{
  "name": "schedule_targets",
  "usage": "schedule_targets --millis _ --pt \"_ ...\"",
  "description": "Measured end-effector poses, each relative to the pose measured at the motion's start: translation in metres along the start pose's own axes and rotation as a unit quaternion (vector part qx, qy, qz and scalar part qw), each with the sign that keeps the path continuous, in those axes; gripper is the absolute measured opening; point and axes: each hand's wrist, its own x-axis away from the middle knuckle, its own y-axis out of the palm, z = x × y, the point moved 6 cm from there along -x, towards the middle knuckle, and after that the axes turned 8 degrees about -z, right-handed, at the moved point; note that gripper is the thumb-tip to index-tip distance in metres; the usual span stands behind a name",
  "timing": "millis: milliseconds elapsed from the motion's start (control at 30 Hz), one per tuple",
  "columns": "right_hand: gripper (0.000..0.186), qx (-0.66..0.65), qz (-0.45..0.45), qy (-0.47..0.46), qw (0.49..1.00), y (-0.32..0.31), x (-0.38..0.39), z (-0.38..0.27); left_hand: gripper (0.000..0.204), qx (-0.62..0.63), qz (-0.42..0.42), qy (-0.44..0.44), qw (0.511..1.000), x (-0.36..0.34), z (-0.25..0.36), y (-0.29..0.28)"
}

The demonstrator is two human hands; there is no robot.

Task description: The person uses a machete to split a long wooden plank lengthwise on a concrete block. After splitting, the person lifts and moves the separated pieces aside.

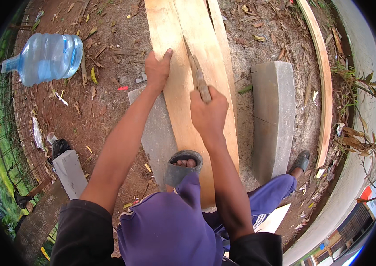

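Note:
A long pale wooden board (182,106) runs away from me, with a narrow cut line along its far part. My right hand (210,113) is closed round the wooden handle of a handsaw (198,77). The saw's thin blade stands in the cut, pointing away from me. Further left, my left hand (157,68) grips the board's left edge, thumb on top and fingers hidden at the side. My foot in a dark sandal (183,167) presses on the board's near part. Beneath the board's left side lies a grey concrete block (152,133).
Another concrete block (273,119) stands to the right, near my other foot. Beyond it a long wooden strip (322,80) lies beside a pale wall (369,48). A blue water jug (44,60) rests on the littered dirt at left, near a wire fence (8,128).

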Motion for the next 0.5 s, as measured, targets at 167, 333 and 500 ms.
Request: schedule_targets --millis 167,333,500 --pt "0.012 0.094 -0.061 0.022 0.993 -0.081 0.204 0.020 0.035 0.039 0.013 0.024 0.999 -0.008 -0.009 -0.010" --pt "0.017 0.016 -0.032 0.021 0.999 -0.058 0.144 0.005 0.032 -0.003 0.036 0.042 0.998 0.000 0.005 -0.021" --pt "0.026 0.019 0.009 -0.005 1.000 0.000 -0.009 0.000 0.034 -0.030 0.021 0.025 0.999 -0.003 0.004 0.003"
